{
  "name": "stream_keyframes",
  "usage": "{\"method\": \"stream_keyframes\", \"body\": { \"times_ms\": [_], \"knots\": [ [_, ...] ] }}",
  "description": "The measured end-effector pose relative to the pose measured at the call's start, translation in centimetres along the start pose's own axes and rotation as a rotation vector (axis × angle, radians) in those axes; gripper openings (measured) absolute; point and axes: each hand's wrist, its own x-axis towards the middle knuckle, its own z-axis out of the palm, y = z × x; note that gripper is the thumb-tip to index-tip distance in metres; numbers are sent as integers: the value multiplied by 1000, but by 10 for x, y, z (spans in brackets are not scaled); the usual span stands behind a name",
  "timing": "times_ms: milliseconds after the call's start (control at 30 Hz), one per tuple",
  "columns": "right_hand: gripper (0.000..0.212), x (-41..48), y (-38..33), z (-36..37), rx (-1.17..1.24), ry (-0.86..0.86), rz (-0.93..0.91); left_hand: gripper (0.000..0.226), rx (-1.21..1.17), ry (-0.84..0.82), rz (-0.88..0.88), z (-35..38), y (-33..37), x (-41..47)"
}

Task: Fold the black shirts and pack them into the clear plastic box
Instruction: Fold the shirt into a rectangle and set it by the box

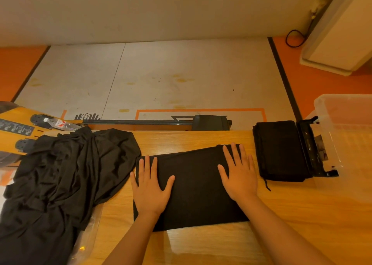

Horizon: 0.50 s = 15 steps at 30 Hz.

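A folded black shirt (194, 186) lies flat in the middle of the wooden table (291, 214). My left hand (150, 186) presses on its left part with fingers spread and straight. My right hand (238, 173) presses flat on its right part. A stack of folded black shirts (279, 151) sits to the right, beside the clear plastic box (346, 135) at the table's right edge. A heap of unfolded black shirts (60, 176) covers the table's left side.
A black latch part (313, 148) lies between the stack and the box. Clear plastic wrap (88, 232) pokes out under the heap. A water bottle (60, 123) and an orange board (18, 127) are at far left. A dark bar (157, 121) runs behind the table.
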Motion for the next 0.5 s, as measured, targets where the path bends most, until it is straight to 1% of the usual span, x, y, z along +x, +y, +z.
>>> {"method": "stream_keyframes", "body": {
  "times_ms": [100, 200, 233, 300, 367, 400, 500],
  "knots": [
    [67, 1, 1, -3, 3, -21, -13, 89, -32, -25, 14, -2, 0, 1],
    [70, -1, 0, -13, 14, -64, -45, 87, -113, -31, 81, -11, -3, -1],
    [70, -3, -2, -17, 21, -42, -49, 84, -129, -15, 109, -14, -2, -4],
    [64, -15, -13, -26, 26, 56, -67, 72, -131, 40, 164, -20, 4, -14],
    [58, -34, -36, -29, 53, 129, -130, 63, -152, 75, 212, -21, 21, -30],
    [56, -46, -51, -26, 79, 124, -188, 62, -169, 65, 241, -18, 32, -40],
    [55, -77, -81, -7, 103, 8, -320, 57, -167, -15, 306, 2, 49, -63]
  ]
}}
